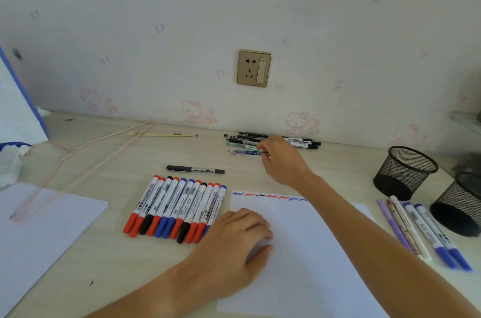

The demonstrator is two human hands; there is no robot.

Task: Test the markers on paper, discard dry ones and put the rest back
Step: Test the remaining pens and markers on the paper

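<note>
A white test sheet (pixel 307 252) lies in front of me, with short blue, red and black scribbles (pixel 268 195) along its top edge. My left hand (pixel 234 244) rests on the sheet's left edge, fingers loosely bent. Left of it lies a tight row of whiteboard markers (pixel 177 208) with red, blue and black caps. My right hand (pixel 281 156) reaches to a pile of pens (pixel 260 140) by the wall and pinches a clear blue pen (pixel 246 152). A lone black marker (pixel 195 169) lies above the row.
Two black mesh pen cups (pixel 404 172) (pixel 458 211) stand at the right, with several pens and blue markers (pixel 426 231) lying beside them. Another white sheet (pixel 41 234) and a pink wire hanger (pixel 86 153) are at the left. A pencil (pixel 161 135) lies by the wall.
</note>
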